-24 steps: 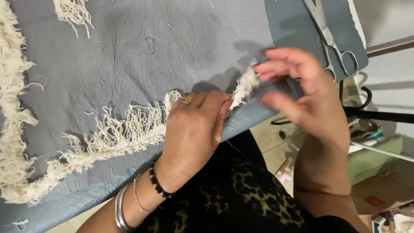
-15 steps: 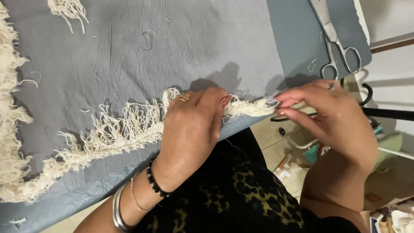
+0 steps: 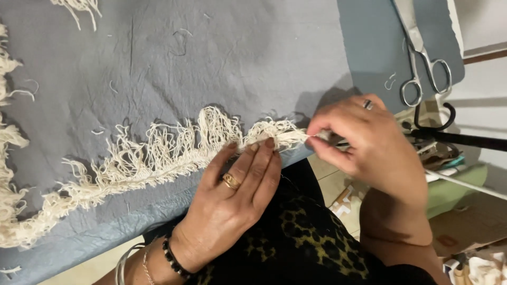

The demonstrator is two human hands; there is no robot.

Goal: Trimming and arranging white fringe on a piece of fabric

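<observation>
A long cream fringe trim (image 3: 158,158) lies in a curve on a blue-grey cloth (image 3: 211,58) spread over the table. My left hand (image 3: 240,192), with a gold ring and bracelets, presses its fingertips down on the fringe near its right end. Just right of it, my right hand (image 3: 369,148) pinches the tip of the fringe between thumb and fingers, holding a thin thread taut off the table's edge.
Steel scissors (image 3: 422,58) lie on the cloth at the upper right. Loose thread bits (image 3: 179,42) are scattered over the cloth. Beyond the table's right edge are a black metal bar (image 3: 465,140), green and cardboard items and a tiled floor (image 3: 338,184).
My right hand dropped from above the fringe end to its tip and closed on it, pulling it out to the right. My left fingers flattened onto the fringe.
</observation>
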